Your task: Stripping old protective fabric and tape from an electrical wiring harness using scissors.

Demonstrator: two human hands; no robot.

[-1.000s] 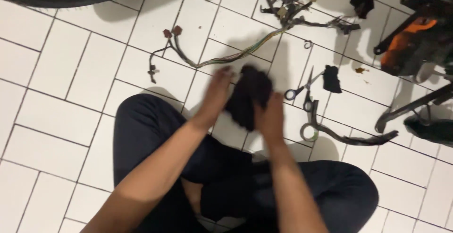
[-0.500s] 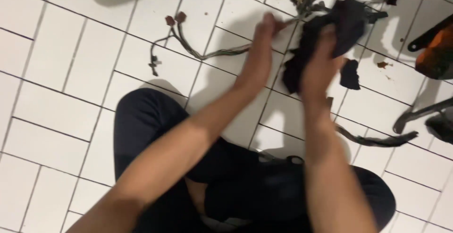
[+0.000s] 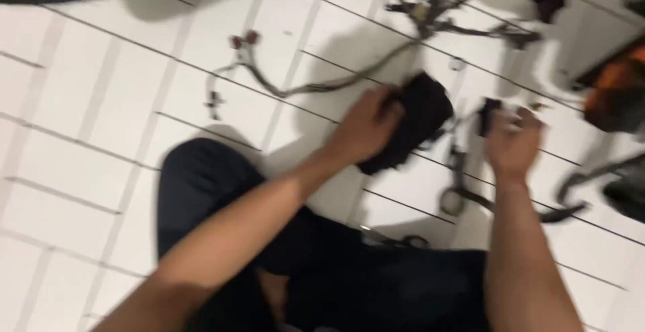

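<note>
Blurred frame, so detail is limited. Left of the black cloth wad (image 3: pixel 416 127), a wire harness (image 3: pixel 295 87) with reddish plugs is laid loose on the white tiled floor (image 3: pixel 87 103), running up toward a tangle of connectors above the wad. The wad itself is gripped in the left hand (image 3: pixel 366 127), fingers closed round its left edge, and is held just above the floor over the person's dark-trousered knee (image 3: pixel 201 184). Right of the wad, the right hand (image 3: pixel 512 145) is raised with fingers curled; a small dark scrap (image 3: pixel 489 113) is seen at its fingertips, but whether it is pinched cannot be told. Below that hand, scissors (image 3: pixel 457 184) are left lying on the tiles. Judged from this, the harness looks partly stripped, with scraps of covering scattered and more wiring apparently left to be handled.
</note>
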